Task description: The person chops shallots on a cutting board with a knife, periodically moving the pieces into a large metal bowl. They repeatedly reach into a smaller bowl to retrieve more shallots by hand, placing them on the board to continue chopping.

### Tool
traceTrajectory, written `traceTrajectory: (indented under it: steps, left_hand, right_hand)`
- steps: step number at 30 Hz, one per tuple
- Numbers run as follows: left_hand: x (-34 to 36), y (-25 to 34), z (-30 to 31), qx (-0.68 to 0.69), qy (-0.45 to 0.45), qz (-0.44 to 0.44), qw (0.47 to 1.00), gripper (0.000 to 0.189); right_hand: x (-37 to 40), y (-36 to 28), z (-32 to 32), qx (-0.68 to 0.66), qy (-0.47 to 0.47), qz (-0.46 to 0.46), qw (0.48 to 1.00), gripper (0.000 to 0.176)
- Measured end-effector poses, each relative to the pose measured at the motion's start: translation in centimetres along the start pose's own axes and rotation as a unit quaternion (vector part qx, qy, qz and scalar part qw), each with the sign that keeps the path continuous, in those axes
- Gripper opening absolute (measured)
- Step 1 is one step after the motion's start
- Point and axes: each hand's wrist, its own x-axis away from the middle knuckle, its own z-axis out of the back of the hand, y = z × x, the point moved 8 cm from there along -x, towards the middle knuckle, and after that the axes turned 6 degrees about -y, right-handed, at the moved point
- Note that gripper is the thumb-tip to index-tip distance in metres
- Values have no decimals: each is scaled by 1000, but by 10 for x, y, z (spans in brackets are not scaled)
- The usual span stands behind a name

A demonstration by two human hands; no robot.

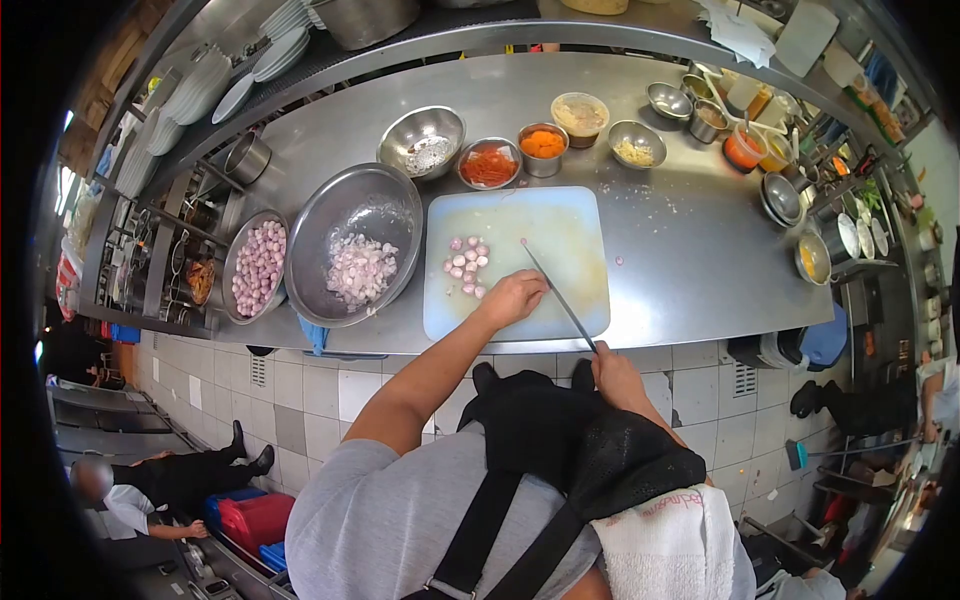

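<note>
My right hand point(615, 375) is closed round the handle of a long knife point(566, 304), at the front edge of the counter. The blade slants up and left across a white cutting board point(570, 215), and a small pink piece lies by its tip. My left hand point(513, 298) is over the board beside the blade, its fingers curled together; what they hold, if anything, is hidden. Several peeled shallots point(470, 264) lie on the board's left half. Left of the board, a large steel bowl point(350, 200) holds chopped shallots point(362, 270).
A bowl of whole shallots point(258, 270) stands at the far left. Behind the board are bowls of red strips point(489, 164), orange pieces point(542, 144) and yellowish shreds point(635, 152). Steel bowls point(781, 198) stand at the right. Other people are at lower left and right.
</note>
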Motion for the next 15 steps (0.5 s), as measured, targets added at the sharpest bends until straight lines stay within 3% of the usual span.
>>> traceTrajectory:
  steps: [11,15]
  left_hand:
    - [4,-1,0,0,20,-1,1000,13]
    - [6,0,-3,-3,20,-3,1000,12]
  right_hand:
    - [11,-21,20,31,-7,1,999,34]
    - [0,-5,0,16,0,-2,1000,33]
